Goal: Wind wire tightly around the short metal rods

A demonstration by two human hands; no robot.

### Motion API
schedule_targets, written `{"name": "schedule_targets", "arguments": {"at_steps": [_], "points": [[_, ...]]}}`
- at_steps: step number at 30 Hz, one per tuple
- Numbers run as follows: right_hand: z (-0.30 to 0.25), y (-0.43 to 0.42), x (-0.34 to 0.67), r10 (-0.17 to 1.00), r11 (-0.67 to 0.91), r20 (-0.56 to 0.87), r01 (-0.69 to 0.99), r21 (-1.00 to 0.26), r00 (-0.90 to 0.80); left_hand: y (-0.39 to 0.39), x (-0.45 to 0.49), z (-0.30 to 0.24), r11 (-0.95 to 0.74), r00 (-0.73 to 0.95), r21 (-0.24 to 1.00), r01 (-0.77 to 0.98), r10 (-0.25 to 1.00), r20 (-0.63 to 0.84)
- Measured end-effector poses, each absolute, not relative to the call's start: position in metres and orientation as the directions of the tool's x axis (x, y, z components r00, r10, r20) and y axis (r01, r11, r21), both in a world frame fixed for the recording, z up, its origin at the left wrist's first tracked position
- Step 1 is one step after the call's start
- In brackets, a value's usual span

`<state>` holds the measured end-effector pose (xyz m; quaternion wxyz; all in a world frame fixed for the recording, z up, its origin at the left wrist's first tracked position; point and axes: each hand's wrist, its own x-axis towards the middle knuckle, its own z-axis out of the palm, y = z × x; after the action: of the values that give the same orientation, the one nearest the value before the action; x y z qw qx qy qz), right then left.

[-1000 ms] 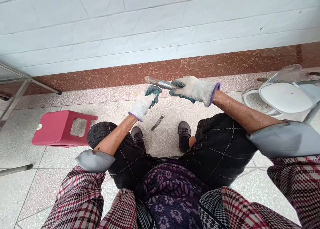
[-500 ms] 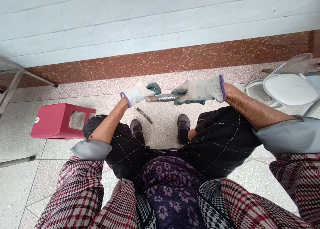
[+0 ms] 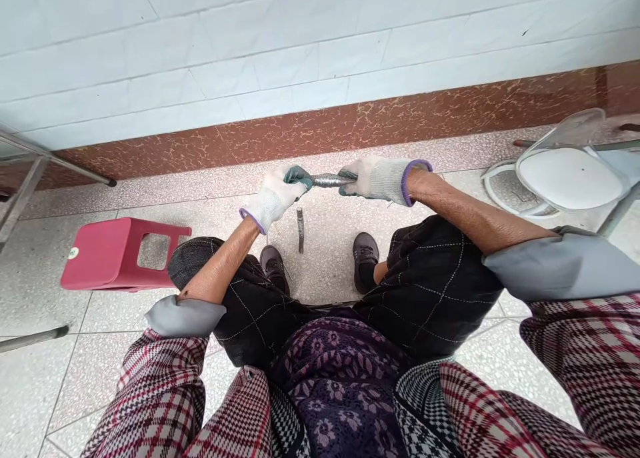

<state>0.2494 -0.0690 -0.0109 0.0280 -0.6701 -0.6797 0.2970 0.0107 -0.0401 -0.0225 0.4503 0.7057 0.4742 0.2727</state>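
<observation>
Both my hands wear white knit gloves with dark green palms and purple cuffs. Between them, roughly level, is a rod wound with shiny silver wire point(image 3: 327, 181). My left hand point(image 3: 286, 186) is closed around the rod's left end. On the other end, the fingers of my right hand point(image 3: 373, 178) are wrapped. A short, dark, thin stick point(image 3: 301, 231) shows upright below the rod, above my left shoe; whether it hangs or touches the floor I cannot tell. The gloves hide both ends of the rod.
A red plastic stool point(image 3: 120, 255) is on the left, near metal legs point(image 3: 83, 167). At the right is a white-seated chair point(image 3: 573, 178). Ahead runs a tiled wall point(image 3: 310, 65) with a brown marbled base. My shoes point(image 3: 367, 258) rest on the speckled floor.
Both hands have moved the wire-wound rod slightly up and left. My left hand now covers the rod's left end, which showed before. The thin stick has turned from slanted to upright.
</observation>
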Motion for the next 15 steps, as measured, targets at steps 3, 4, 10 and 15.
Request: {"name": "schedule_targets", "arguments": {"at_steps": [3, 4, 10, 15], "points": [[-0.004, -0.07, 0.244, 0.923, -0.054, -0.369, 0.916, -0.397, -0.105, -0.044, 0.01, -0.03, -0.096, 0.376, 0.93, 0.353, 0.925, -0.047], [-0.001, -0.071, 0.243, 0.931, -0.057, -0.351, 0.911, -0.409, -0.099, -0.044, 0.01, -0.033, -0.075, 0.369, 0.943, 0.324, 0.928, -0.053], [0.017, -0.078, 0.233, 0.958, -0.11, -0.284, 0.852, -0.512, -0.047, -0.035, 0.016, -0.054, 0.078, 0.243, 0.972, 0.22, 0.961, -0.132], [0.029, -0.089, 0.225, 0.94, -0.187, -0.339, 0.775, -0.603, -0.036, -0.026, 0.017, -0.066, 0.195, 0.208, 0.967, 0.167, 0.951, -0.228]]}}
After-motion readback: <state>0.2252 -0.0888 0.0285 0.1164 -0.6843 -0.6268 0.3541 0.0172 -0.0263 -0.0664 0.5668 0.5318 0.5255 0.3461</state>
